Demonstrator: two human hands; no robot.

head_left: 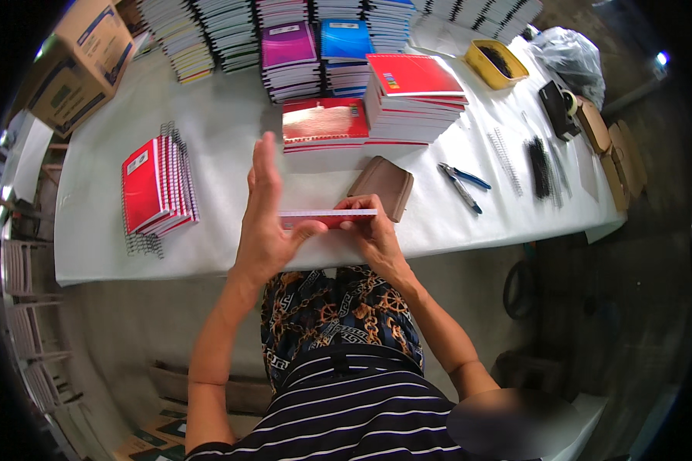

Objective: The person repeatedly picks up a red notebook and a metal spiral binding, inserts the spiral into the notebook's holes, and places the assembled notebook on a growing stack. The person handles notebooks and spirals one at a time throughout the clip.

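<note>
A red-covered notebook block [327, 220] is held edge-up above the front of the table, its row of punched holes along the upper edge. My right hand [372, 234] grips its right end between thumb and fingers. At the left end, my left hand [263, 227] has its fingers stretched upward and its thumb apart, the palm beside the pages; whether it touches them is hard to tell. Just beyond lies a brown folded pad [382, 187]. Farther back are a low pile of red notebooks [324, 121] and a taller red-topped stack [415, 96].
Spiral-bound red notebooks [150, 188] are piled at left. Pliers [465, 186], clear coils [506, 161] and black coils [540, 169] lie at right. Behind them stand a yellow tub [497, 64] and a tape dispenser [559, 109]. Notebook stacks [288, 46] line the back; a carton [77, 73] stands far left.
</note>
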